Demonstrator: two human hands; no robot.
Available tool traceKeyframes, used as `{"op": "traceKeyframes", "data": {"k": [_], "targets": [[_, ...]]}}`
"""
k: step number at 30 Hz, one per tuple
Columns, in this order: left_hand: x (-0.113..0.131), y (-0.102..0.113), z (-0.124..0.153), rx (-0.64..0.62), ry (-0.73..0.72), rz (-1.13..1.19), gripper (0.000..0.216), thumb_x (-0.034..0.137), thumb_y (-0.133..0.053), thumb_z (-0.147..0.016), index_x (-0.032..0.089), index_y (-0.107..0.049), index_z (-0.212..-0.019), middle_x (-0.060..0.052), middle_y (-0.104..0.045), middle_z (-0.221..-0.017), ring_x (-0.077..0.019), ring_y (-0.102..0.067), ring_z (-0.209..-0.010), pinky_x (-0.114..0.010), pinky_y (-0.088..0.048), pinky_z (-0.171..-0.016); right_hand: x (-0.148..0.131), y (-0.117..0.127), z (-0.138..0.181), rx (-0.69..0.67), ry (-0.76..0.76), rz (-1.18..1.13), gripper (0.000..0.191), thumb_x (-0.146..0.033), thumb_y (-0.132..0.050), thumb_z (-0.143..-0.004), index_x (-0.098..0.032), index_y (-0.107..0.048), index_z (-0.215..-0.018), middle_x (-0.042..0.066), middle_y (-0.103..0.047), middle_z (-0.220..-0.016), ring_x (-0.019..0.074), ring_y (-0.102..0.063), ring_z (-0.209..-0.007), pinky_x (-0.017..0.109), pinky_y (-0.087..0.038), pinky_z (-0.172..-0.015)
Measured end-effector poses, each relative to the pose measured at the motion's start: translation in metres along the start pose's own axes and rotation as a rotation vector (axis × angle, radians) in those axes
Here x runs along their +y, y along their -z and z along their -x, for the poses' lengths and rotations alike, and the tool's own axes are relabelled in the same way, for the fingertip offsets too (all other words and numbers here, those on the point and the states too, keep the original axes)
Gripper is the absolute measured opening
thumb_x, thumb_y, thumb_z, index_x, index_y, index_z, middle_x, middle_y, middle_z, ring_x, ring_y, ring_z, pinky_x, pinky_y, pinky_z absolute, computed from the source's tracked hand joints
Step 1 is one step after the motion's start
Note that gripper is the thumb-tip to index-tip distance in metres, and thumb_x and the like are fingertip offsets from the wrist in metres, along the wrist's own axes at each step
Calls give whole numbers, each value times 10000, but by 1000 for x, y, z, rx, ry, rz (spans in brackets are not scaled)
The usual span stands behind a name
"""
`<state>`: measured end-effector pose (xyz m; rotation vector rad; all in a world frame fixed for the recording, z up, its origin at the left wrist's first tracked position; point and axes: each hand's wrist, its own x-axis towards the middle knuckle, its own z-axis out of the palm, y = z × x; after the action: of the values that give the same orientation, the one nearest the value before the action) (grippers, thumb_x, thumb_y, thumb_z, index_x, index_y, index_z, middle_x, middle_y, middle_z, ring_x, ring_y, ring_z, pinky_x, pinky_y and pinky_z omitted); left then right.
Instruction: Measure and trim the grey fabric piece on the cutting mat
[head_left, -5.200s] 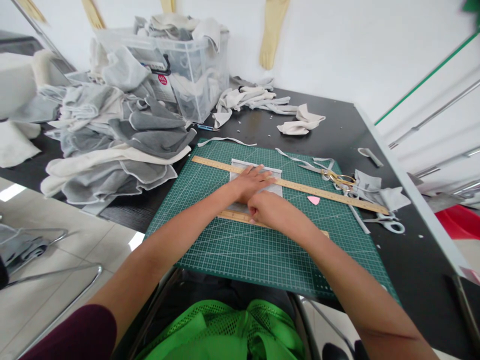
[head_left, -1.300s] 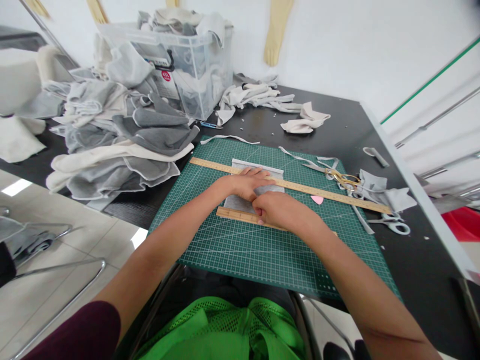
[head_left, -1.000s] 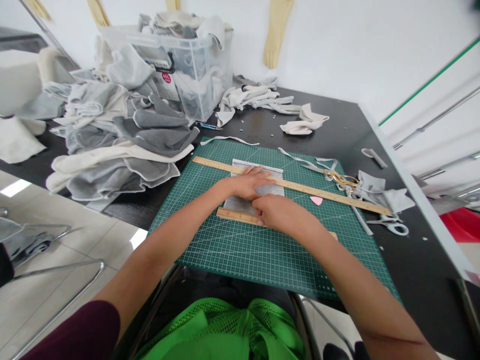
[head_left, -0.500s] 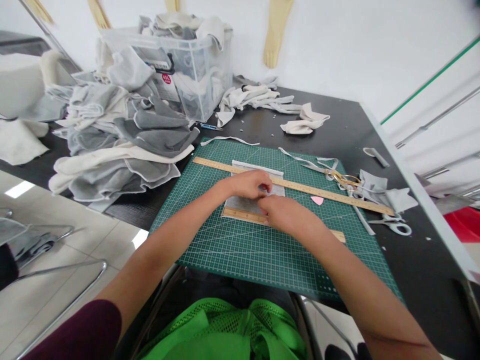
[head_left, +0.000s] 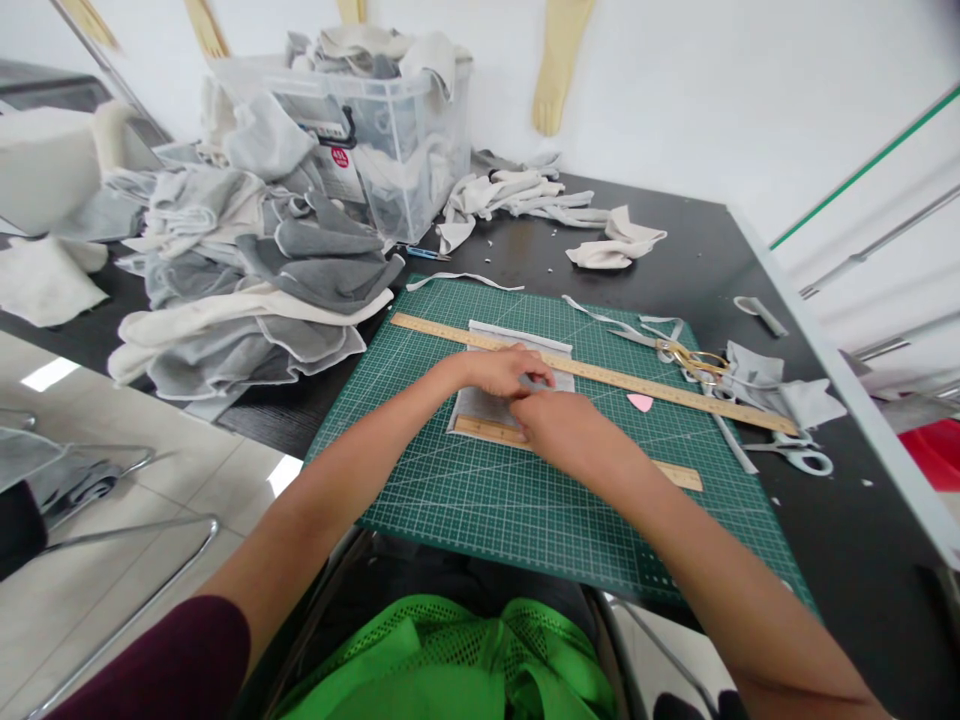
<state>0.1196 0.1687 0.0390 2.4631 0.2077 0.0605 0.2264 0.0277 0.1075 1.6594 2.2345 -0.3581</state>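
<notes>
A grey cloth piece point(head_left: 491, 405) lies on the green cutting mat point(head_left: 465, 500). Over its middle, my left hand point(head_left: 514, 371) is closed, fingers curled and pinching a bit of the cloth. My right hand point(head_left: 559, 425) meets it from the right, also closed at the cloth, though its fingertips are mostly hidden. A short wooden ruler point(head_left: 487, 430) rests along the cloth's near edge and passes under my right hand. Across the far part of the cloth lies a long wooden ruler point(head_left: 637, 381). Pink tailor's chalk point(head_left: 640, 402) sits to the right.
Gold-handled scissors point(head_left: 694, 362) and white-handled scissors point(head_left: 806, 458) lie at right near fabric scraps point(head_left: 810, 402). A heap of grey and white cloth pieces point(head_left: 247, 290) fills the left, beside a clear plastic bin point(head_left: 405, 180). Blue snips point(head_left: 427, 253) lie behind the mat.
The whole view has shifted slightly. My hands stay together over the cloth, with only small finger movements; the left fingers look a little more spread.
</notes>
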Motion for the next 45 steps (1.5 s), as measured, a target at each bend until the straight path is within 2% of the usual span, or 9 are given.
{"op": "traceKeyframes", "data": {"k": [5, 16, 22, 28, 34, 39, 45], "targets": [[-8, -2, -3, 6, -16, 57, 341, 255, -565, -865, 231, -673, -1188, -52, -683, -1136, -216, -582, -1064, -368, -412, -1014, -9, 1, -2, 17, 19, -7, 260, -86, -513, -934, -112, -751, -1034, 171, -757, -983, 284, -729, -931, 306, -472, -711], [-5, -4, -2, 9, -3, -61, 450, 211, -607, -779, 275, -652, -1222, -33, -657, -1155, -235, -544, -1096, -370, -386, -1031, -4, -1, -6, 23, 48, -14, 240, -94, -544, -908, -122, -775, -968, 148, -760, -895, 272, -718, -868, 320, -456, -714], [-9, -6, -2, 15, 3, -87, 530, 159, -603, -740, 243, -644, -1262, -51, -646, -1175, -242, -532, -1103, -369, -388, -1031, -3, -4, -7, 49, 72, -15, 251, -73, -533, -899, -127, -772, -955, 131, -756, -848, 253, -710, -829, 313, -440, -701], [-12, -7, -2, 15, -27, -56, 488, 189, -594, -781, 251, -646, -1263, -52, -650, -1151, -232, -541, -1101, -371, -370, -1052, -2, -9, -7, 86, 111, -30, 269, -69, -511, -904, -128, -770, -945, 123, -749, -843, 238, -698, -808, 301, -420, -675], [-13, -6, -2, -9, -9, -37, 479, 198, -585, -815, 279, -635, -1285, -34, -642, -1223, -230, -512, -1141, -359, -357, -1066, -2, -11, -8, 106, 118, -44, 244, -84, -529, -899, -141, -765, -927, 111, -751, -876, 217, -680, -782, 287, -380, -640], [-11, -6, -1, 3, 14, -43, 504, 172, -566, -832, 277, -614, -1323, -31, -645, -1207, -217, -515, -1113, -347, -351, -1053, 6, -16, -15, 103, 141, -105, 172, -113, -592, -869, -147, -761, -873, 82, -746, -821, 197, -653, -747, 283, -348, -639], [-11, -7, -1, 67, -66, 15, 452, 154, -621, -784, 264, -691, -1217, -37, -670, -1100, -218, -539, -1038, -346, -377, -996, 22, -17, -25, 55, 167, -235, 40, -188, -746, -792, -163, -749, -823, 40, -717, -770, 184, -612, -734, 273, -291, -579]]}}
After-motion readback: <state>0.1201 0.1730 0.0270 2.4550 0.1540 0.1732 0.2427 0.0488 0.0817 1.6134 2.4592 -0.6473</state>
